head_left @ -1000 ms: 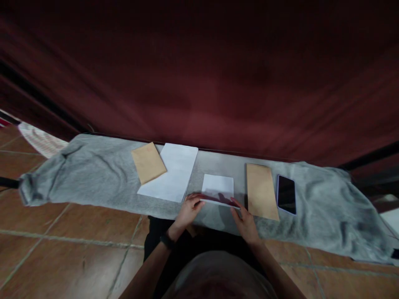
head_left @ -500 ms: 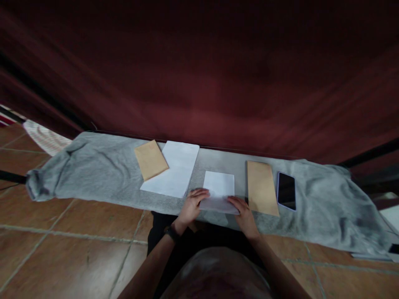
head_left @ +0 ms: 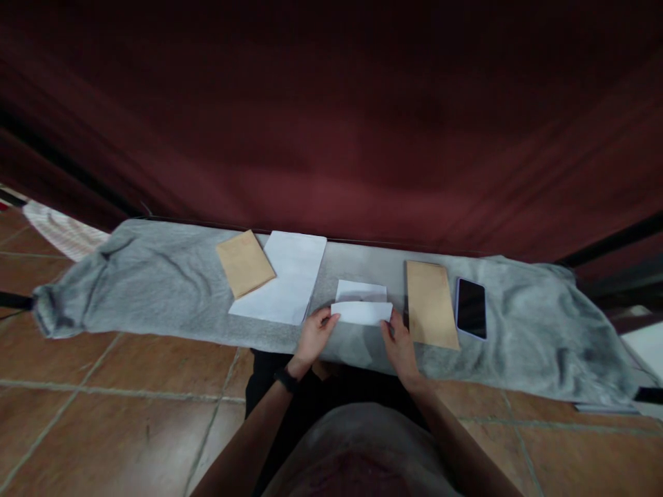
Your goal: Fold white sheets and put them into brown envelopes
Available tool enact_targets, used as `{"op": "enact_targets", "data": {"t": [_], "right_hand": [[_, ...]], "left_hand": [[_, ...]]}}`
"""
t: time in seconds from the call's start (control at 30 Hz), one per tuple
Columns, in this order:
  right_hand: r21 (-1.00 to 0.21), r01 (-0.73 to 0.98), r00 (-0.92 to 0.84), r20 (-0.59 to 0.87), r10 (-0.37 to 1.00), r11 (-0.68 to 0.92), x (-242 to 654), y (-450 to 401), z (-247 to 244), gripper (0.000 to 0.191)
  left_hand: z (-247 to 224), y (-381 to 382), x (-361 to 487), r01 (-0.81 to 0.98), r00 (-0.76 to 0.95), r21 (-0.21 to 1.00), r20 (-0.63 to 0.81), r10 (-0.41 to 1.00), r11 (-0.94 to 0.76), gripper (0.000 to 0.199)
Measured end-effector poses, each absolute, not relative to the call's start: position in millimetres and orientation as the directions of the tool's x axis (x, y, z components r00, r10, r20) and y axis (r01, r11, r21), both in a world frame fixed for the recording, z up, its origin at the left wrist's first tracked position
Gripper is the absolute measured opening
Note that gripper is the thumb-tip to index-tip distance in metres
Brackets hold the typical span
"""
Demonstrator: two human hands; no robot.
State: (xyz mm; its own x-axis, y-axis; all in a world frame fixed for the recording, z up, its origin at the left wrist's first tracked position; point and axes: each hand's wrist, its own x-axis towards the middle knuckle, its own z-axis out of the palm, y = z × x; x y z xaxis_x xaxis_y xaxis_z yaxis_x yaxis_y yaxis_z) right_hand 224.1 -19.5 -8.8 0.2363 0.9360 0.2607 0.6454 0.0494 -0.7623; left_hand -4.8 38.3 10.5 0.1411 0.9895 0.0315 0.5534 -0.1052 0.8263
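A white sheet of paper [head_left: 361, 313] lies in front of me, its near part folded up and over toward the far side. My left hand [head_left: 315, 336] pinches the left end of the folded part between thumb and fingers. At the right end, my right hand [head_left: 400, 345] grips the same sheet in a like way. The far part of the sheet still shows flat on the cloth beyond the fold. Just right of my right hand lies a long brown envelope [head_left: 431, 304]. Left of my left hand is a stack of white paper [head_left: 293, 276].
A smaller brown envelope [head_left: 246, 264] rests partly on the white stack. A phone with a dark screen [head_left: 471, 308] lies right of the long envelope. Grey cloth [head_left: 160, 283] covers the narrow table, and a dark red curtain [head_left: 331, 138] hangs behind it.
My hands have lifted the sheet's near part and brought it over toward the far side, so less of the far part shows. The view has shifted slightly.
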Motion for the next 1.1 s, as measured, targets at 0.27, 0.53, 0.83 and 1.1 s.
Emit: {"op": "enact_targets", "data": {"t": [0.27, 0.53, 0.83, 1.1], "right_hand": [[-0.691, 0.722, 0.299, 0.26, 0.918, -0.04, 216, 4, -10, 0.052], [-0.55, 0.831, 0.278, 0.293, 0.915, -0.076, 212, 10, -8, 0.053], [-0.306, 0.943, 0.219, 0.274, 0.937, -0.131, 213, 5, 5, 0.054], [-0.226, 0.974, 0.069, 0.327, 0.942, 0.007, 202, 6, 11, 0.054]], "left_hand": [[19, 62, 19, 0.66, 0.033, 0.751, -0.001, 0.999, -0.021, 0.021], [29, 78, 30, 0.859, -0.006, 0.512, -0.056, 0.998, 0.034, 0.023], [36, 81, 40, 0.938, 0.022, 0.347, -0.122, 0.992, 0.022, 0.029], [31, 75, 42, 0.948, 0.024, 0.318, -0.1, 0.995, 0.01, 0.03]]}}
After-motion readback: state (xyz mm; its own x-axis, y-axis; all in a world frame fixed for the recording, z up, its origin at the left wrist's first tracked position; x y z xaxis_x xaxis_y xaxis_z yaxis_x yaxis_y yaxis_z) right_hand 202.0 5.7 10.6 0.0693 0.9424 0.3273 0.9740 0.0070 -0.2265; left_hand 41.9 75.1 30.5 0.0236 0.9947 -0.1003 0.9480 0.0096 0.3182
